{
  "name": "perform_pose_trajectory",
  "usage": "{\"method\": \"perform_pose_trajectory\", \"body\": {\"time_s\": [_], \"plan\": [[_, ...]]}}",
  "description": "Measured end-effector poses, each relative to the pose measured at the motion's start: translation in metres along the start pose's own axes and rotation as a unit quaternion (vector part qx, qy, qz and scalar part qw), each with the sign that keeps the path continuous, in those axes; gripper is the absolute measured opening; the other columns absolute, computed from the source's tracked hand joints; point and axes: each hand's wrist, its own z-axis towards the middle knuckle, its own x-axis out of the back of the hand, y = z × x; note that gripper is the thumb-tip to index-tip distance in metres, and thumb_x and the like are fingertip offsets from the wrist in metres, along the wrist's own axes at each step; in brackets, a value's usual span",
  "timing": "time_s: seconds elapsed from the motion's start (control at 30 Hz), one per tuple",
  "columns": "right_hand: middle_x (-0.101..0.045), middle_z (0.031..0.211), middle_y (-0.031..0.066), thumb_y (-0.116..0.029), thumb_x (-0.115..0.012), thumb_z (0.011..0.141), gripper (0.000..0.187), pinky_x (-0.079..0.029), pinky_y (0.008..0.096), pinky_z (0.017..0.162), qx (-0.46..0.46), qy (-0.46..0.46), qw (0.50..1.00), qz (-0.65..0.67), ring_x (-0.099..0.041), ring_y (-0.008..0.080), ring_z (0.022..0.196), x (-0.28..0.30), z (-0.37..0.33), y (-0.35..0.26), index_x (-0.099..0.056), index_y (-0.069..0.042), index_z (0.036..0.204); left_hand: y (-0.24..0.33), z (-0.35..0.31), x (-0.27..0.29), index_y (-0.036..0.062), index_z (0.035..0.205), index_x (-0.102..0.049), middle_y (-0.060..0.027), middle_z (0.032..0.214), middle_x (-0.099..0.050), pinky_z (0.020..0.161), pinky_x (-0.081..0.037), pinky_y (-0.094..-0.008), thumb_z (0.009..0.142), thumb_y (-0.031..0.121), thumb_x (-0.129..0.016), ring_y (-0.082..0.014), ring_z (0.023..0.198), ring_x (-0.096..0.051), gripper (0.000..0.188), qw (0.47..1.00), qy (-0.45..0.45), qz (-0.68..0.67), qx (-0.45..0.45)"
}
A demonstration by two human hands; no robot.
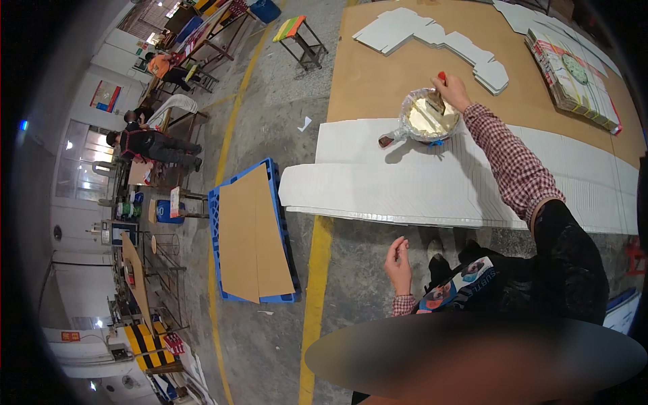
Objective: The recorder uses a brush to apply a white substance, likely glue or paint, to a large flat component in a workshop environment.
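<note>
My right hand (452, 92) is closed around the red handle of a brush (441, 76), over a plastic-lined pan (406, 108). Its lower end reaches into thick cream-coloured paste (424, 120) in the pan; the tip is hard to make out. From the pan's left side juts a short, dark handle (386, 141). Beneath the pan lies a stack of long white corrugated sheets (351, 185) along the table's near side. My left hand (398, 266) hangs beside the table edge, holding nothing, with its fingers stretched out.
White die-cut cardboard pieces (466, 48) lie at the back of the brown-covered table (378, 77). A strapped bundle of printed sheets (574, 74) sits at right. On the floor to the left, a blue pallet (214, 260) carries brown cardboard (251, 233). Other people (158, 145) are farther left.
</note>
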Motion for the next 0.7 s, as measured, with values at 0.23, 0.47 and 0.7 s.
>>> {"method": "perform_pose_trajectory", "body": {"time_s": [0.23, 0.47, 0.7], "plan": [[-0.059, 0.062, 0.0178, -0.040, -0.060, 0.087, 0.044, -0.047, 0.0430, 0.061, -0.030, -0.018, 0.995, 0.093, -0.062, 0.0320, 0.061, 0.011, 0.010, 0.000, -0.060, 0.001, 0.075, 0.004, 0.011, -0.018, -0.0026, 0.117, -0.062, -0.0103, 0.107, -0.068, 0.086, -0.050, -0.0284, 0.098, 0.016, -0.056, -0.0158, 0.099, -0.064, 0.027, 0.997, -0.073, 0.017, -0.023], [-0.066, 0.069, 0.0128, -0.038, -0.063, 0.086, 0.041, -0.053, 0.0350, 0.058, -0.120, -0.014, 0.975, 0.185, -0.066, 0.0219, 0.061, 0.004, 0.011, 0.016, -0.063, 0.002, 0.085, 0.020, 0.019, -0.040, 0.0008, 0.115, -0.063, -0.0103, 0.105, -0.068, 0.084, -0.049, -0.0294, 0.096, 0.017, -0.058, -0.0176, 0.095, -0.064, 0.025, 0.979, -0.169, 0.073, -0.089], [-0.066, 0.072, 0.0172, -0.035, -0.065, 0.082, 0.033, -0.052, 0.0400, 0.063, -0.131, 0.088, 0.966, 0.203, -0.067, 0.0287, 0.068, -0.002, 0.002, 0.025, -0.065, -0.003, 0.092, 0.027, 0.043, -0.073, 0.0025, 0.130, -0.052, -0.0275, 0.133, -0.048, 0.106, -0.034, -0.0482, 0.087, 0.029, -0.068, -0.0443, 0.126, -0.042, 0.052, 0.855, -0.354, 0.276, -0.259]]}}
